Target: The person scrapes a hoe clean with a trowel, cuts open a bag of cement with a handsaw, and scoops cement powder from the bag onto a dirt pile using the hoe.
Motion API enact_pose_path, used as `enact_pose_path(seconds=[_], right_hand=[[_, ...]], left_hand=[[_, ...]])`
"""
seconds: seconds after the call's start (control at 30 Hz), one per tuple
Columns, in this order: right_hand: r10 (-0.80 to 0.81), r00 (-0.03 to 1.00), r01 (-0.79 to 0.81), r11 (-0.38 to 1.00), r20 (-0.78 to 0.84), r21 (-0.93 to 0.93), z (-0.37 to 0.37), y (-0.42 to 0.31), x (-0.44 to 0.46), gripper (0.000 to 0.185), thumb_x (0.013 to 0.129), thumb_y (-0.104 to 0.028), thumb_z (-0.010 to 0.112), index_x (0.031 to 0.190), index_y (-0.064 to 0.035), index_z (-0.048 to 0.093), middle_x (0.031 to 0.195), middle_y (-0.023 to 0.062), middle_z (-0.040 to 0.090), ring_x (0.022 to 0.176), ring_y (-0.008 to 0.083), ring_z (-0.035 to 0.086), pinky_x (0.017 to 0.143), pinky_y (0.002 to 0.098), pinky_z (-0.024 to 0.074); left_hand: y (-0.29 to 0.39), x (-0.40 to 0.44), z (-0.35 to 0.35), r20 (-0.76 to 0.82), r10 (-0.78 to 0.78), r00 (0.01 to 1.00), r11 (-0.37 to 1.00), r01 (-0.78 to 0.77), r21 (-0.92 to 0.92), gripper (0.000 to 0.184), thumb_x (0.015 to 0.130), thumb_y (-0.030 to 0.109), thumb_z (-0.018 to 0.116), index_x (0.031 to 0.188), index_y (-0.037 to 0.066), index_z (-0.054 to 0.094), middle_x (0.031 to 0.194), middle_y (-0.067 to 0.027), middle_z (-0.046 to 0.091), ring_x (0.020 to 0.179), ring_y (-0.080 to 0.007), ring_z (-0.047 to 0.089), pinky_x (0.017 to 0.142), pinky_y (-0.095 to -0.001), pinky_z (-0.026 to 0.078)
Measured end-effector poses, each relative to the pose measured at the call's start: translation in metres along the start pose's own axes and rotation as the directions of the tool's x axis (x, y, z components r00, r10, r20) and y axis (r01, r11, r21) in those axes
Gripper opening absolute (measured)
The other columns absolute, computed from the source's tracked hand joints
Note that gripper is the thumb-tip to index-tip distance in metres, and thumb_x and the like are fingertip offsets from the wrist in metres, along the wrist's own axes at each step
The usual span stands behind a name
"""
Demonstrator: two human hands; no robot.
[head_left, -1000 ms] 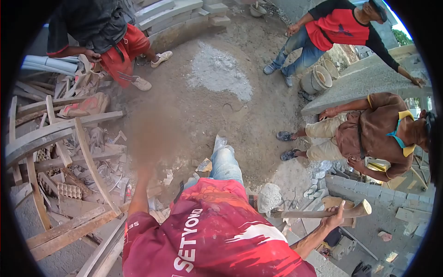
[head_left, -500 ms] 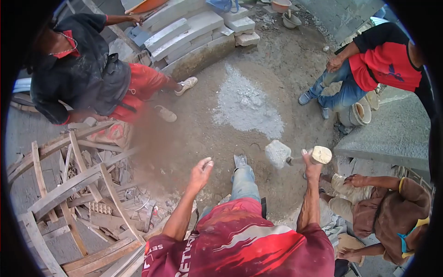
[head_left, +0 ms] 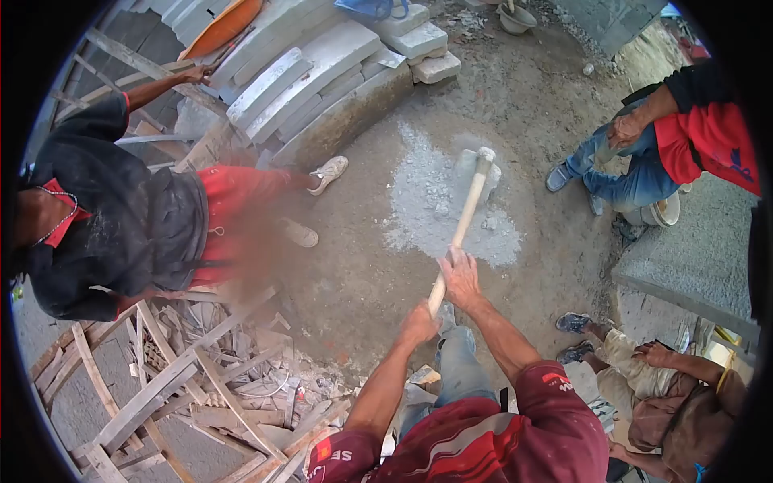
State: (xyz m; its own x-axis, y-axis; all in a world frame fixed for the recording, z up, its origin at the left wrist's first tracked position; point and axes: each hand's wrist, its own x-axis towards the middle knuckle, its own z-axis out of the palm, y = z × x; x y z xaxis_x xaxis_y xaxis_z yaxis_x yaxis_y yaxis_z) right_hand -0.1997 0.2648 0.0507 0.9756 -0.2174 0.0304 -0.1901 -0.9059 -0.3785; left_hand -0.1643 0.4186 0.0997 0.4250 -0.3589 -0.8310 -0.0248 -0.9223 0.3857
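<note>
A hoe [head_left: 469, 211] with a pale wooden handle reaches forward from me, both hands closed around its shaft. My left hand [head_left: 419, 323] grips near the handle's rear end. Farther up the shaft, my right hand [head_left: 460, 278] is wrapped around it. The hoe's dusty blade [head_left: 465, 167] rests at the far right part of a grey powdery pile [head_left: 419, 189] with small lumps, spread on the dirt ground. The blade's lower edge is hard to make out against the pile.
One person [head_left: 121, 217] stands at left, another [head_left: 692, 137] sits at right, and a third [head_left: 676, 386] is at lower right. Curved concrete pieces [head_left: 322, 72] are stacked behind. Wooden framing [head_left: 153, 402] and rubble lie lower left. A bucket [head_left: 656, 211] stands beside a concrete slab [head_left: 684, 258].
My left hand, open and apart before, now holds the handle's rear. The hoe has swung forward from my right side, its blade now at the pile. The view has shifted slightly.
</note>
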Motion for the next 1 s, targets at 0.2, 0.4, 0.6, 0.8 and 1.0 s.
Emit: enact_pose_path(seconds=[0.2,0.4,0.6,0.8,1.0], right_hand=[[0.858,0.393,-0.639,-0.003,0.330,0.769,0.076,0.072,0.012,0.046,0.077,-0.014,0.063,0.115,-0.0012,0.040,0.103,0.0164,0.051,0.095,0.0243,0.052,0.081,0.0444,0.0420],[0.746,0.221,-0.606,-0.400,0.628,0.688,0.107,0.076,0.060,0.017,0.076,-0.008,0.063,0.081,0.0024,0.051,0.062,0.0061,0.049,0.044,0.0158,0.048,0.035,0.0287,0.0400],[0.718,0.322,-0.503,-0.422,0.617,0.754,0.082,0.029,0.026,0.021,0.075,-0.004,0.062,0.088,-0.0029,0.046,0.065,0.0050,0.050,0.048,0.0144,0.050,0.040,0.0278,0.0423],[0.740,0.461,-0.453,-0.280,0.490,0.847,0.061,0.017,0.029,0.027,0.075,-0.007,0.063,0.092,-0.0049,0.043,0.068,0.0050,0.051,0.048,0.0141,0.051,0.043,0.0276,0.0457],[0.716,0.534,-0.332,-0.311,0.449,0.890,0.017,-0.014,0.020,0.027,0.073,-0.007,0.065,0.089,-0.0055,0.043,0.066,0.0038,0.050,0.048,0.0135,0.050,0.043,0.0274,0.0450]], left_hand=[[-0.019,-0.003,0.054,-0.038,-0.145,0.989,0.989,0.144,-0.019,0.041,0.072,0.020,0.065,0.104,0.004,0.045,0.092,-0.0221,0.061,0.090,-0.0381,0.059,0.079,-0.0461,0.047],[-0.055,0.005,0.087,-0.097,-0.103,0.990,0.995,0.101,-0.020,0.040,0.072,0.020,0.065,0.101,0.005,0.042,0.088,-0.0207,0.061,0.086,-0.0388,0.059,0.075,-0.0476,0.047],[-0.100,0.008,0.109,-0.065,-0.204,0.977,0.978,0.206,0.024,0.041,0.070,0.017,0.067,0.101,0.005,0.043,0.092,-0.0205,0.060,0.092,-0.0364,0.058,0.078,-0.0450,0.046],[-0.112,0.031,0.114,-0.136,-0.211,0.968,0.977,0.208,-0.040,0.032,0.067,0.013,0.066,0.096,0.003,0.054,0.093,-0.0226,0.061,0.089,-0.0370,0.059,0.076,-0.0442,0.048],[-0.120,-0.006,0.101,-0.278,0.095,0.956,0.995,-0.095,0.015,0.034,0.067,0.019,0.066,0.095,0.005,0.055,0.090,-0.0204,0.060,0.089,-0.0368,0.058,0.077,-0.0441,0.046]])
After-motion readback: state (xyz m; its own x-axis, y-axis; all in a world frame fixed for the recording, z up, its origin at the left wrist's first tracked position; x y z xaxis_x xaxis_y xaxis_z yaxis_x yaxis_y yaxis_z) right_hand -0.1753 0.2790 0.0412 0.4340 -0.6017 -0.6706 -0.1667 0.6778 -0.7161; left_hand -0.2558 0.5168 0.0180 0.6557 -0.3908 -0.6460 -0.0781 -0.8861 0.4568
